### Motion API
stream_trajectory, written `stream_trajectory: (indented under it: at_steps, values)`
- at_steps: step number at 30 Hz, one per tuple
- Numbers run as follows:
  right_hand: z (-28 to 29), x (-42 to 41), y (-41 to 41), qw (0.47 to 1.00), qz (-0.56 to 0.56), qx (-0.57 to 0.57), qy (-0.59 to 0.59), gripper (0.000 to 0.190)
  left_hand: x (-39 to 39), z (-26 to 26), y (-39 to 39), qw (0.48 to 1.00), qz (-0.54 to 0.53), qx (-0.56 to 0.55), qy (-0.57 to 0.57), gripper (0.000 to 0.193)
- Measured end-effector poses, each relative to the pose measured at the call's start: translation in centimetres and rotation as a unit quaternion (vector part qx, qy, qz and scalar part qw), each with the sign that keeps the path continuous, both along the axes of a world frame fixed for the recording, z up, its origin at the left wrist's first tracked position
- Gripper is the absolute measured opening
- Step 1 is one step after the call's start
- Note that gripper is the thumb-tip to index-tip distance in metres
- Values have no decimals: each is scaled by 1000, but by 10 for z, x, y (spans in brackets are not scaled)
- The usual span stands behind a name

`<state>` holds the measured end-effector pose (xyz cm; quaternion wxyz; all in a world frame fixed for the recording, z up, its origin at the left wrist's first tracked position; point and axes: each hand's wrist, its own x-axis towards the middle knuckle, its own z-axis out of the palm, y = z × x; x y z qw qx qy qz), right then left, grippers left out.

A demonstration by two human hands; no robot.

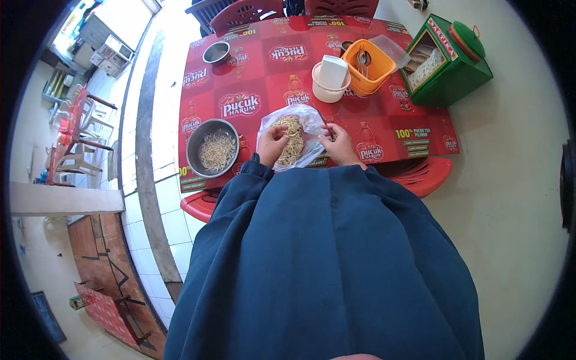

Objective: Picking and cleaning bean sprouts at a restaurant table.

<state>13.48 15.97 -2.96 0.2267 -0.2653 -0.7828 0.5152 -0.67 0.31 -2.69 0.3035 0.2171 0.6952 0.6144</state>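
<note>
A white plastic bag (309, 120) lies spread open at the table's near edge, with a heap of bean sprouts (291, 146) on it. My left hand (272, 143) is at the heap's left side, thumb and fingertips close together over the sprouts; whether a sprout is between them is too small to tell. At the bag's right edge, my right hand (337, 143) has its fingers bent around something thin and dark, too small to name. To the left stands a metal bowl (191, 152) holding pale, cleaned-looking bean sprouts (218, 152).
A small metal bowl (216, 52) stands at the back left of the red patterned table cover (265, 76). Behind the bag are a white tub (328, 93) and an orange container (375, 74) with spoons. A green tin (459, 76) stands at right. Red chairs (418, 177) border the table.
</note>
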Motion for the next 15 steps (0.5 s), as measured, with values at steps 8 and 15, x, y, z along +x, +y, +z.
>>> stream_trajectory:
  at_steps: [8,15]
  values:
    - [30,-12,-18,922,167,-337,-88,36,10,11,5,998,7,48,-28,38]
    - [36,-4,-21,886,168,-429,-44,35,23,23,7,999,-4,37,-6,37]
